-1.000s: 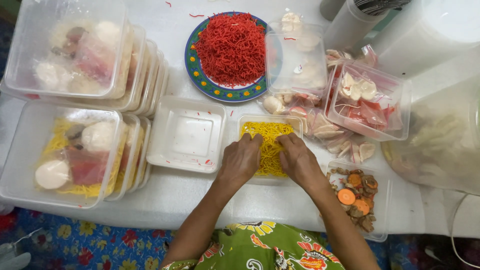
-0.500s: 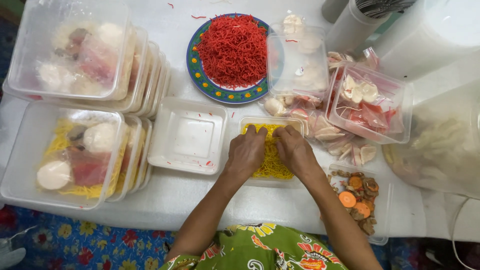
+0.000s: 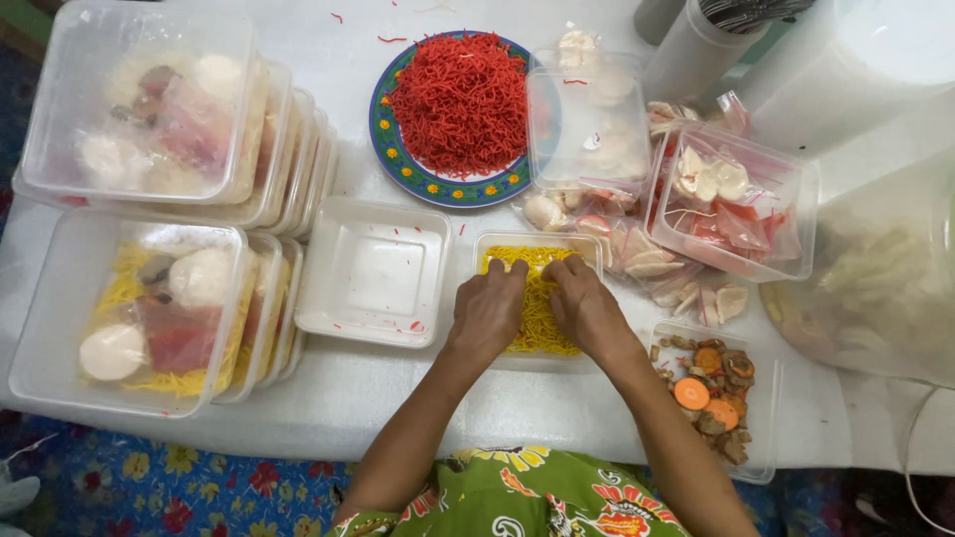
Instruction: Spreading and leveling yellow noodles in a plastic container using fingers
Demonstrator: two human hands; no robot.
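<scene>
Fingertips of both hands press down, bunched together, into the yellow noodles point(image 3: 537, 298) in the clear tub point(image 3: 497, 244) at frame centre; left hand point(image 3: 487, 313) and right hand point(image 3: 587, 310) sit side by side. This looks like spreading the portion flat. Toppings lie nearest, right of the tub.

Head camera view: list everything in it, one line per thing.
Tub of yellow shreds: one, clear, centre, under both hands.
Empty lid: one, white, left of the tub.
Plate of red shreds: one, blue rim, top centre.
Filled tubs: two stacks, clear, left side.
Tub of packets: one, clear, right.
Tub of orange slices: one, clear, lower right.
Table: white.
Left hand: in the yellow shreds.
Right hand: in the yellow shreds.
</scene>
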